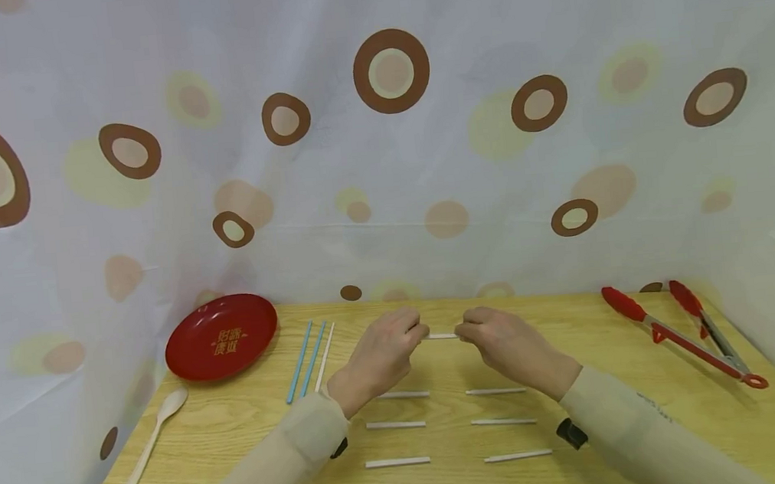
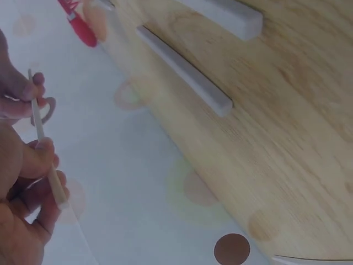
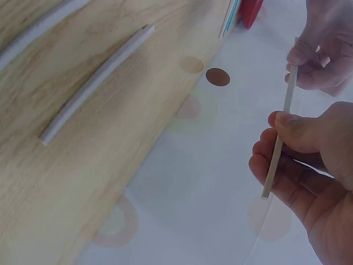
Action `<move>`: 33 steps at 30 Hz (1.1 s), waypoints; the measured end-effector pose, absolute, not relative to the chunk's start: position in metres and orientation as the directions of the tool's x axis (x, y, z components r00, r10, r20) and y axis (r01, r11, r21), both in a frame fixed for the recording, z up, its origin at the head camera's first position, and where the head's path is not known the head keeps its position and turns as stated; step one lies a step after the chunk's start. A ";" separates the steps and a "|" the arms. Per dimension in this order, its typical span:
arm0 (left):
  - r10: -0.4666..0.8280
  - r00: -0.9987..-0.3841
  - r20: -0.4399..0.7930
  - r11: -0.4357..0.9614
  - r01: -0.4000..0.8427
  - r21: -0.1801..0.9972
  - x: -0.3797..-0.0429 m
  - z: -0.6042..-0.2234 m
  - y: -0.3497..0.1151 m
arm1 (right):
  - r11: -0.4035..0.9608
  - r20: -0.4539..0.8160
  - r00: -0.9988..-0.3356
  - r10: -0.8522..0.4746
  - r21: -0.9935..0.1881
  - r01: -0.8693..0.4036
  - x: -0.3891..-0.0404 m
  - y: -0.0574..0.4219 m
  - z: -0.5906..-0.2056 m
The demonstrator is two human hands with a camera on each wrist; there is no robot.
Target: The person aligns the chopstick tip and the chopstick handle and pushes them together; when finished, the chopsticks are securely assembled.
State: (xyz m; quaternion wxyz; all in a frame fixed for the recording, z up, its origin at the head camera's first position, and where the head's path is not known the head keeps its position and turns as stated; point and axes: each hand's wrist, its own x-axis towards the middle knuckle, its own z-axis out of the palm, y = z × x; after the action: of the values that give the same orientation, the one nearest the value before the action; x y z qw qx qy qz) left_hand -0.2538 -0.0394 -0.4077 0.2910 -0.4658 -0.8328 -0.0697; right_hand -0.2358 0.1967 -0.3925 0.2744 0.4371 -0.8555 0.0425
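Note:
Both hands pinch one slim white chopstick [image 1: 442,336], held level above the far part of the table. My left hand [image 1: 385,352] grips its thicker, squared end between thumb and curled fingers, as the left wrist view shows. My right hand [image 1: 516,350] pinches the thinner end, its thumb [image 3: 298,131] lying along the stick. A bare stretch of the chopstick shows between the hands. Below them, short white stick pieces lie in two columns: a left column with a piece [image 1: 396,425] under my left hand, and a right column with a piece [image 1: 503,422] under my right.
Left of the hands lie two blue sticks [image 1: 300,363] and a white stick [image 1: 324,355]. A red plate [image 1: 189,344] leans at the back left, with a pale spoon [image 1: 149,445] before it. Red-tipped tongs [image 1: 697,349] lie spread at the right. A patterned curtain [image 1: 464,166] surrounds the table.

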 end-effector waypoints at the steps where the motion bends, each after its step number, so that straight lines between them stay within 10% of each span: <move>1: 0.729 -0.414 0.546 0.570 0.809 -0.148 -0.252 -0.408 -0.038 | 0.620 0.504 -0.468 -0.726 0.183 -0.763 -0.235 0.197 -0.393; 19: 0.673 -0.658 0.339 0.725 0.677 -0.126 -0.235 -0.403 -0.030 | 0.635 0.510 -0.464 -0.725 0.231 -0.737 -0.229 0.194 -0.393; 33: 0.502 -0.857 0.118 0.779 0.507 0.369 -0.250 -0.395 -0.064 | 0.635 0.342 -0.581 -0.739 0.062 -0.770 -0.225 0.202 -0.404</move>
State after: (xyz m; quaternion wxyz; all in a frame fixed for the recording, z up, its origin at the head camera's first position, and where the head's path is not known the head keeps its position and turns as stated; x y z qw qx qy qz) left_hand -0.2501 -0.0644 -0.3945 0.0067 -0.2675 -0.9430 -0.1977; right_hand -0.2254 0.2019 -0.4041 0.1705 0.4248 -0.8878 0.0464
